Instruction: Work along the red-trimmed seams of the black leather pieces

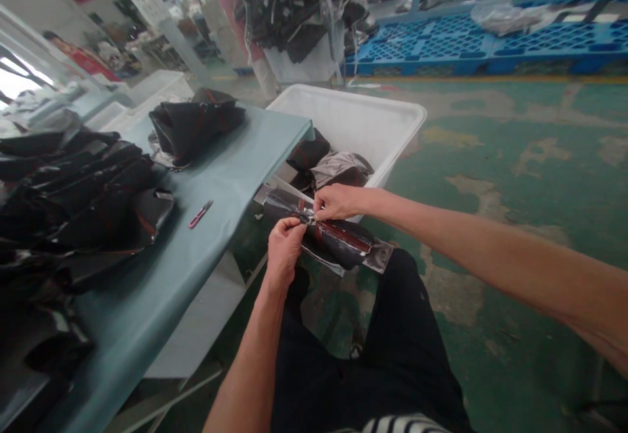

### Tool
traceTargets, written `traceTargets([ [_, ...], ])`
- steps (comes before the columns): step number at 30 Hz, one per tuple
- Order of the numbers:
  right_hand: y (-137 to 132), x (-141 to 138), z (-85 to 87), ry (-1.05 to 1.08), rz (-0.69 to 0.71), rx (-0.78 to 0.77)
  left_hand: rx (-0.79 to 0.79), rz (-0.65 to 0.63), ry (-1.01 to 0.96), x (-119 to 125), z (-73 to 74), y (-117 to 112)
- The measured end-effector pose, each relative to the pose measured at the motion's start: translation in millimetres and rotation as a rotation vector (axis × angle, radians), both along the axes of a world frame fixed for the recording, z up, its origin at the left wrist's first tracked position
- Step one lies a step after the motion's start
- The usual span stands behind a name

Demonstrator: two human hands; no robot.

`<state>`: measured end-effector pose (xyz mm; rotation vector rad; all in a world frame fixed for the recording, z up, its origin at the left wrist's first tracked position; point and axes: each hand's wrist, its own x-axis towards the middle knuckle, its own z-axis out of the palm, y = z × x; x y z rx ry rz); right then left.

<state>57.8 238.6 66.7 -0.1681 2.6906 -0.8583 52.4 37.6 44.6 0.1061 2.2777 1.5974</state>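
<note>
A dark grey sewn piece with reddish-brown strips (343,243) lies over a flat metal bar (380,255) in front of my knees. My left hand (284,243) pinches its near side at the middle, thumb against fingertips. Just to the right, my right hand (338,201) has its fingers curled and pressed onto the same piece close to the left fingertips. A small whitish bit shows between the two hands, too small to name. The undersides of the fingers are hidden.
On the left, a blue-green table (220,178) bears thread snips (200,214), a heap of dark sewn pieces (73,191) and another dark piece (189,129). A white bin (392,119) with sewn pieces stands ahead. Blue pallets (422,44) lie farther back.
</note>
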Motion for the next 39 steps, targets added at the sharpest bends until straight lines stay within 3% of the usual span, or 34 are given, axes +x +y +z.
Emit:
traceTargets([
  [3, 1.1, 1.0, 0.6, -0.004, -0.003, -0.037, -0.237, -0.059, 0.530, 3.3, 1.0, -5.1],
  [5, 1.5, 1.5, 0.9, -0.012, -0.010, -0.045, -0.363, -0.234, 0.857, 4.2, -2.5, -8.8],
  [8, 1.9, 1.8, -0.7, -0.027, -0.038, -0.064, -0.435, -0.477, 1.138, 0.4, -12.9, -15.5],
  [12, 1.9, 0.7, -3.9, -0.024, -0.053, -0.084, -0.474, -0.608, 1.335, -12.1, -20.4, -23.8],
  [18, -2.9, -3.4, 7.3, -0.053, -0.029, -0.014, -0.436, -0.865, 1.434, -40.2, 3.3, -22.6],
  [21, -4.0, -5.1, 13.6, -0.077, 0.005, 0.009, -0.378, -0.930, 1.453, -53.8, 9.1, -19.1],
  [28, -11.6, 1.6, 26.1, -0.028, 0.054, 0.136, -0.281, -0.883, 1.450, -58.8, -1.4, -17.9],
  [33, -25.8, 11.1, 31.6, 0.086, 0.115, 0.304, -0.261, -0.696, 1.477, -46.2, -17.4, -21.1],
  [36, -31.2, 15.7, 27.7, 0.088, 0.087, 0.347, -0.256, -0.591, 1.463, -38.5, -28.2, -23.8],
  [39, -28.6, 18.3, 16.0, 0.119, 0.010, 0.261, -0.266, -0.534, 1.437, -30.7, -39.9, -29.1],
])
